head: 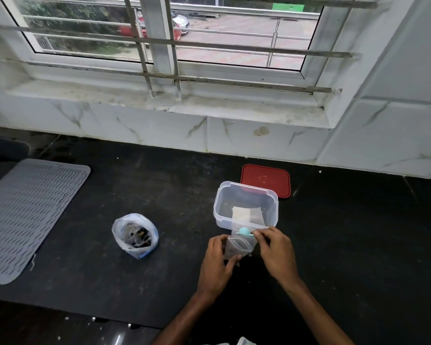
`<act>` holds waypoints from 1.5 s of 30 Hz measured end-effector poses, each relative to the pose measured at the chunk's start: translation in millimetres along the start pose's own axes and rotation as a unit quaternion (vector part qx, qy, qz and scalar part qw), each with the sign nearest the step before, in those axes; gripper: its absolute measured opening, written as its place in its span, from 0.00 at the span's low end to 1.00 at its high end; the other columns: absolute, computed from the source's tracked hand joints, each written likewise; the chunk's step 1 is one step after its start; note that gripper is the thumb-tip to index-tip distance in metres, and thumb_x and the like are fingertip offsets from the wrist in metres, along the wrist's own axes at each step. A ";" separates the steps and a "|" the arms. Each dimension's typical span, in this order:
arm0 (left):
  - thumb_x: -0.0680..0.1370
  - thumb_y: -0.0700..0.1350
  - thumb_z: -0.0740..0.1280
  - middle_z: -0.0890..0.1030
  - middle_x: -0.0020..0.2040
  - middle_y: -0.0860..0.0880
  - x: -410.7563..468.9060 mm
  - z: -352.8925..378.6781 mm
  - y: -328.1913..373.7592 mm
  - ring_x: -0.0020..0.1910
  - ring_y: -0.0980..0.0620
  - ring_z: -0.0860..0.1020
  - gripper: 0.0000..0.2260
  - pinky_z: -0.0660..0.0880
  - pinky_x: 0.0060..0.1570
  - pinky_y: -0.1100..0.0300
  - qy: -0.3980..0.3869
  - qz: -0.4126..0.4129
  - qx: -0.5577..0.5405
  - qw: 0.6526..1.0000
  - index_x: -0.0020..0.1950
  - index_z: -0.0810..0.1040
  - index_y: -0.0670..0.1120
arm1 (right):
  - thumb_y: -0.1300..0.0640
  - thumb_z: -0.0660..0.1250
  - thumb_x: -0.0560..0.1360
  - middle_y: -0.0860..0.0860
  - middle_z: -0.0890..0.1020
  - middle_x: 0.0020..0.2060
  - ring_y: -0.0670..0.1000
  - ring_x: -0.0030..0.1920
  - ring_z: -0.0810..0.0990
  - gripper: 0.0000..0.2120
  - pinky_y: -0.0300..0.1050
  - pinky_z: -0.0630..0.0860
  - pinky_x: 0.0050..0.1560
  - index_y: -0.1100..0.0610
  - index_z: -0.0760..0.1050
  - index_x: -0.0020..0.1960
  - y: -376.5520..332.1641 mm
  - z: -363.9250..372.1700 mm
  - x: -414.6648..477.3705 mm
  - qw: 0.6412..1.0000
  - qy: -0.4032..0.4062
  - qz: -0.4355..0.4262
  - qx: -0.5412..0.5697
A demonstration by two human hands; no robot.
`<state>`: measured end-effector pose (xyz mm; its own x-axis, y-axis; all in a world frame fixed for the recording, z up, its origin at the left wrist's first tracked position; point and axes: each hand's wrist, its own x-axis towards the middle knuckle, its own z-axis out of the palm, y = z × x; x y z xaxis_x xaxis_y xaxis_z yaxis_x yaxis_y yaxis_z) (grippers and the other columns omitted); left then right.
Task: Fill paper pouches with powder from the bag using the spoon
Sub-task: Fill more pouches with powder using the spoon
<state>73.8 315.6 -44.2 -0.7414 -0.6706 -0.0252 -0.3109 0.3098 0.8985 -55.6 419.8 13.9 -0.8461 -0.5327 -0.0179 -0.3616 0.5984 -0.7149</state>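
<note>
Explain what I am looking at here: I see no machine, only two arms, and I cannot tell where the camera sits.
There is no robot: a person works bare-handed, and the single camera sits on their head, looking forward and down. On the black counter stand an open plastic bag of dark powder, a clear container with paper pouches inside, a red lid behind it, and a grey ribbed mat far left. The left hand holds a small pouch in front of the container; the right hand seems to pinch a teal spoon at the pouch's mouth.
</note>
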 end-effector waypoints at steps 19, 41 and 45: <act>0.70 0.49 0.78 0.71 0.66 0.37 24.6 -205.5 -96.5 0.66 0.37 0.69 0.31 0.68 0.64 0.46 0.348 -0.233 0.084 0.904 0.67 0.71 0.40 | 0.52 0.59 0.81 0.53 0.84 0.49 0.55 0.48 0.83 0.12 0.50 0.77 0.47 0.54 0.79 0.56 -177.7 173.6 -8.8 0.924 -0.207 -0.254 -0.195; 0.72 0.41 0.76 0.84 0.47 0.47 55.8 -210.6 -119.6 0.46 0.50 0.83 0.12 0.81 0.47 0.51 0.135 -0.229 -0.128 0.956 0.51 0.76 0.48 | 0.58 0.65 0.76 0.52 0.83 0.27 0.47 0.25 0.81 0.11 0.48 0.83 0.36 0.56 0.82 0.38 -156.9 214.8 13.8 0.976 -0.213 0.039 -0.026; 0.75 0.45 0.73 0.85 0.44 0.49 54.0 -209.7 -115.2 0.45 0.51 0.84 0.05 0.82 0.46 0.52 0.116 -0.200 -0.116 0.966 0.49 0.80 0.48 | 0.57 0.65 0.77 0.52 0.83 0.28 0.47 0.26 0.81 0.11 0.45 0.82 0.34 0.56 0.81 0.37 -156.2 216.6 8.4 0.976 -0.206 0.059 -0.026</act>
<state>194.3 102.3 -57.2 -0.4279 -0.8470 -0.3155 -0.3829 -0.1463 0.9121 78.5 192.2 -26.0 -0.6584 -0.6467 -0.3851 -0.2991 0.6943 -0.6546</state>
